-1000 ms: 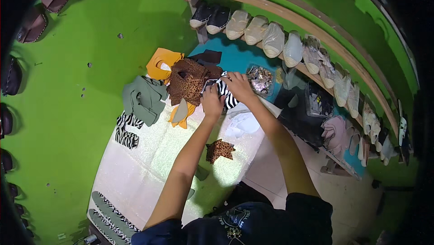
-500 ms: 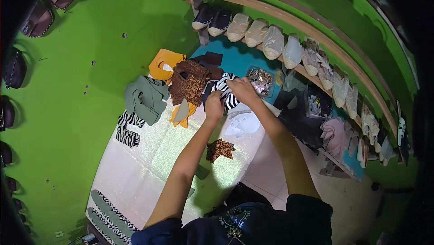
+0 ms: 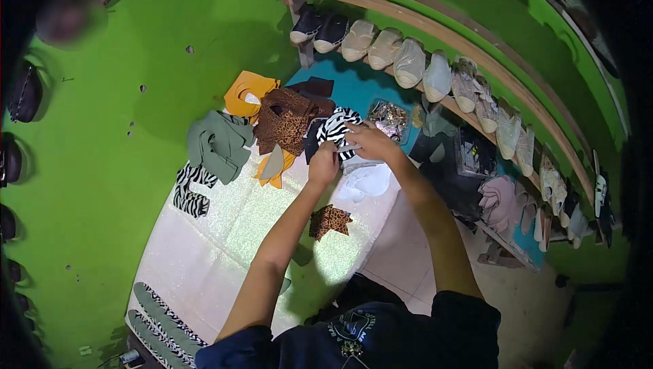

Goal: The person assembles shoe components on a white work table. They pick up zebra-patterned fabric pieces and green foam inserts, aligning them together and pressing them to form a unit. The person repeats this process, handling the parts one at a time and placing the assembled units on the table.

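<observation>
At far counter [image 3: 204,250], a pale strip [image 3: 348,148] newly spans left hand [image 3: 324,162] and right hand [image 3: 373,142], fingers pinching it: singled out, we judge.

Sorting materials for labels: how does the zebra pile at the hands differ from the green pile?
Pattern: the zebra pile is black-and-white striped; the green pile is plain grey-green.
Cover: the left hand and right hand partly hide the zebra pile; no hand covers the green pile.
Place: the green pile lies farther left than the zebra pile.
Shared: both look like loose, soft sheet material.
</observation>
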Motion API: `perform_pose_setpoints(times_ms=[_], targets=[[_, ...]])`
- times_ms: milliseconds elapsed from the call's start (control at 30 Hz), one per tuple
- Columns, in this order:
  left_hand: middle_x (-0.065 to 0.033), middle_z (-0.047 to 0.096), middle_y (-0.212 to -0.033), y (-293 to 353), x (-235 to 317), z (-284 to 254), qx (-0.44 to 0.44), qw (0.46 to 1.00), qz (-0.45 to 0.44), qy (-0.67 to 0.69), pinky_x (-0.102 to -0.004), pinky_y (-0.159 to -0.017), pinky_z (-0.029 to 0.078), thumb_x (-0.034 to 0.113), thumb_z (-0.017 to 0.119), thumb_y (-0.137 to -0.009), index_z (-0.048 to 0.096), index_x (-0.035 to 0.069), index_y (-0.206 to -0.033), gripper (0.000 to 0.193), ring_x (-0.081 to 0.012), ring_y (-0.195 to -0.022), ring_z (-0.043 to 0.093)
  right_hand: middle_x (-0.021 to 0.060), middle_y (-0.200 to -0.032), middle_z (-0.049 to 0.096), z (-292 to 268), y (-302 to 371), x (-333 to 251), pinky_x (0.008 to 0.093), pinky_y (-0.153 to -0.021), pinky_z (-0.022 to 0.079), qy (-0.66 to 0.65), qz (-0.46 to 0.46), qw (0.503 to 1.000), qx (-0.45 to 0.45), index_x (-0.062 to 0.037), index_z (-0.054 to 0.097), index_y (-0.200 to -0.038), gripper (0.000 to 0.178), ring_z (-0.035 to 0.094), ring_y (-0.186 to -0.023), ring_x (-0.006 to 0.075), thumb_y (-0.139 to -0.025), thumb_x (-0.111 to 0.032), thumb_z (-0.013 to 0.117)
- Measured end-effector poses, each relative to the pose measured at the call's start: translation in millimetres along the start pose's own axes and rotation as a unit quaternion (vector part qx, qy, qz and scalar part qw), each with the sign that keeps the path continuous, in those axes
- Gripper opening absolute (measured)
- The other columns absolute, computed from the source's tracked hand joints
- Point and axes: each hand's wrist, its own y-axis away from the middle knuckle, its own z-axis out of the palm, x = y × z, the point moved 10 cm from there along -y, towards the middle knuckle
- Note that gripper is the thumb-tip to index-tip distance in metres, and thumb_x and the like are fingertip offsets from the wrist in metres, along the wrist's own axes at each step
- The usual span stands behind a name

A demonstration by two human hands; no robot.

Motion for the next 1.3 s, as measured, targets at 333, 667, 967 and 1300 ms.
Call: perform_pose_setpoints(times_ms=[333,667,967,1300], targets=[[-0.0183,0.060,-0.079,40.0,-12.2,-65.6,0.039,0.997,-0.017,0.057,-0.0336,-0.061,0.046,0.005,0.058,-0.080,0.055,-0.001,-0.097,0.018,-0.0284,-0.069,0.061,0.0149,-0.092,0.060,-7.1,2.4,-33.2,0.0379,-0.070,0.045,-0.279,0.071,0.954,0.088,-0.0060,0.048,-0.099,0.025,0.059,-0.087,0.0324,-0.078,-0.011,0.060],[-0.0077,0.062,-0.079,172.2,-66.2,-157.4,0.064,0.959,-0.256,0.103,-0.0247,-0.062,0.045,0.008,0.057,-0.082,0.057,-0.002,-0.100,0.020,-0.0105,-0.067,0.055,0.0134,-0.093,0.061,74.8,-21.9,-153.0,0.0311,-0.074,0.045,-0.433,0.030,0.901,-0.008,-0.0021,0.050,-0.102,0.029,0.060,-0.088,0.0236,-0.079,-0.017,0.062],[-0.0048,0.063,-0.077,284.9,-105.9,-201.2,0.170,0.895,-0.388,0.140,-0.0197,-0.059,0.045,0.004,0.063,-0.078,0.061,-0.005,-0.094,0.018,-0.0079,-0.066,0.057,0.0102,-0.090,0.056,153.5,-26.0,-232.8,0.0276,-0.071,0.045,-0.498,-0.016,0.858,-0.125,-0.0018,0.054,-0.100,0.025,0.058,-0.081,0.0180,-0.080,-0.016,0.061],[-0.0093,0.065,-0.076,316.8,-109.4,-208.1,0.221,0.854,-0.444,0.159,-0.0217,-0.061,0.048,0.006,0.067,-0.074,0.064,-0.005,-0.089,0.019,-0.0101,-0.066,0.059,0.0082,-0.086,0.056,154.4,-28.1,-247.8,0.0248,-0.071,0.046,-0.506,0.002,0.843,-0.180,0.0023,0.056,-0.099,0.020,0.057,-0.079,0.0134,-0.081,-0.008,0.059]])
